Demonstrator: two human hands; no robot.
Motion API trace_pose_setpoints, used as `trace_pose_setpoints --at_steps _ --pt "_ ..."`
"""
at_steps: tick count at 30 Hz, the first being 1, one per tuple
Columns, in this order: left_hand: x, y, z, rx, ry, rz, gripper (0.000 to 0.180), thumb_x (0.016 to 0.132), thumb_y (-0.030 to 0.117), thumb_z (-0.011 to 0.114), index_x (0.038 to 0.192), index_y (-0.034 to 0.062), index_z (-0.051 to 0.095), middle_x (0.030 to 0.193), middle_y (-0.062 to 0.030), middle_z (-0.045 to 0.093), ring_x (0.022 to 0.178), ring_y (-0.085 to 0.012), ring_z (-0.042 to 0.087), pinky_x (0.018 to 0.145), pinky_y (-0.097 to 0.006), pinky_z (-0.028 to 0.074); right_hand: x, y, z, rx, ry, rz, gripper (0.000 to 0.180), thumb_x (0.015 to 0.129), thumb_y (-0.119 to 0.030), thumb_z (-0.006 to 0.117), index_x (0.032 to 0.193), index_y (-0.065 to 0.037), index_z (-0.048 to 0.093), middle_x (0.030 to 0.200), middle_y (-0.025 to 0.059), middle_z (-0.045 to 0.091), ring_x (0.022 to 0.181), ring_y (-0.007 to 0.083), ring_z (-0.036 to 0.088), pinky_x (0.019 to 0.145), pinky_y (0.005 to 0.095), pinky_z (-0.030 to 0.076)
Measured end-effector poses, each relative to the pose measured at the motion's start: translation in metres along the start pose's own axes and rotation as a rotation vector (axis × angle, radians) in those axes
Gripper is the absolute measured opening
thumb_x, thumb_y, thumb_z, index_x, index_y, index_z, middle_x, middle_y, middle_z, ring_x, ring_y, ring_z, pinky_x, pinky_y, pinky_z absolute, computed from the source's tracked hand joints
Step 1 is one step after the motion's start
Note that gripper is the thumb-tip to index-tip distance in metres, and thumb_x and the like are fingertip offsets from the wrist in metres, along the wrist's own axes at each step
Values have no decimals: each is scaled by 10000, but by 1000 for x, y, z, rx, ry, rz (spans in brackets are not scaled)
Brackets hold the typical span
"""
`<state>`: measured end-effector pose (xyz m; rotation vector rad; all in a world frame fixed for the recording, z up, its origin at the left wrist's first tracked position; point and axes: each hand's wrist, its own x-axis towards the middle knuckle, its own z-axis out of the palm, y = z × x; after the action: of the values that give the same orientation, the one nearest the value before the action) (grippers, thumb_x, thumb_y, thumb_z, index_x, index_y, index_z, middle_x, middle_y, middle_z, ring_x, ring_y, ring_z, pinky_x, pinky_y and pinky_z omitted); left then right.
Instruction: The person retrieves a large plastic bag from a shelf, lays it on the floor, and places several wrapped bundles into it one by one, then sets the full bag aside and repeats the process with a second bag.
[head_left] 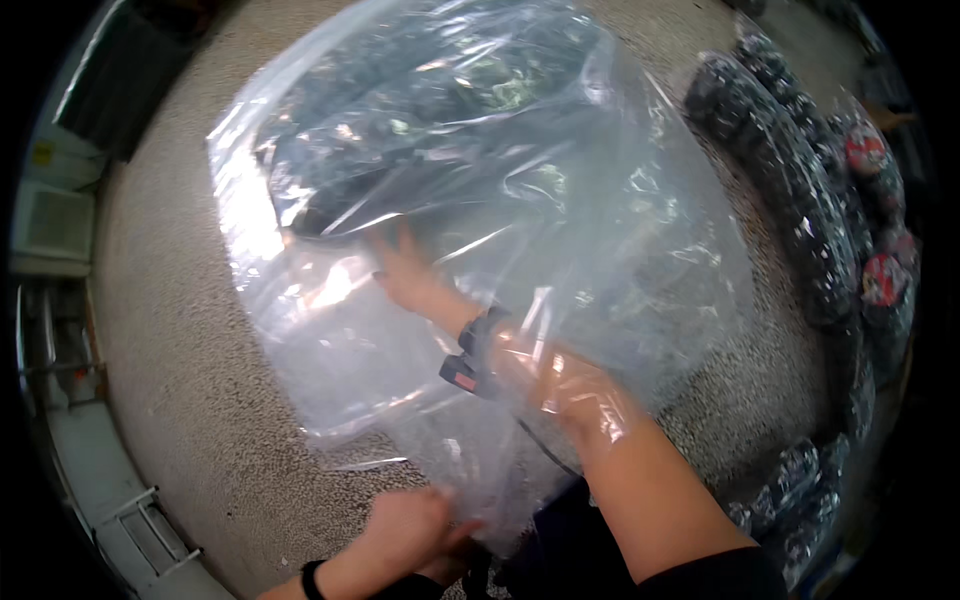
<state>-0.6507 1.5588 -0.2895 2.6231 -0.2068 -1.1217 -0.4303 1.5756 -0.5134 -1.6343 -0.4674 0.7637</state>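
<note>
Left hand point(405, 530) grips clear bag point(600, 240); right grip unclear, above speckled floor point(170, 330).

right hand point(405, 270) outstretched, fingers spread, left hand point(410, 530) clenched

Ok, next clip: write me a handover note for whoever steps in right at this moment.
Right hand: reaches deep inside the clear plastic bag, fingers spread against the dark garment at the far end; a wrist device is on that arm.
Left hand: grips the bag's open edge near the body.
Done: dark garment is inside the bag.
Left: withdraw the arm; the mouth is not closed yet.
More bagged dark items lie on the speckled floor to the right.
</note>
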Motion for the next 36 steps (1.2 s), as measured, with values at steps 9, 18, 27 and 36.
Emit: trace_pose_setpoints --at_steps 9,18,27,36 --pt "199 69 94 -307 554 191 741 768 352 685 1387 88 376 1495 -206 187 1391 -393 121 1100 -563 66 -436 87 -174 -625 398 188 226 795 -175 660 976 -54 598 1137 137 532 1013 323 540 833 374 465" --pt "208 4 166 3 753 223 476 859 78 567 1324 151 492 1436 -85 366 1295 -289 359 1045 -396 310 -742 -10 -39 -454 444 1624 591 727 -621 632 705 -31 658 684 163 631 653 329 622 591 401 472" --pt "205 41 119 -892 421 257 243 949 169 488 1078 41 649 618 -11 442 565 -126 427 548 -266 356 -620 15 -162 818 1223 344 282 928 -231 492 746 -33 577 693 75 622 633 132 578 585 293 433" --pt "154 75 2 -1268 545 398 417 996 277 405 1272 -15 517 620 37 418 585 -57 378 575 -207 337 -408 -40 -246 -1059 985 -127 291 792 -256 662 898 -6 559 808 125 610 812 328 583 744 392 474"
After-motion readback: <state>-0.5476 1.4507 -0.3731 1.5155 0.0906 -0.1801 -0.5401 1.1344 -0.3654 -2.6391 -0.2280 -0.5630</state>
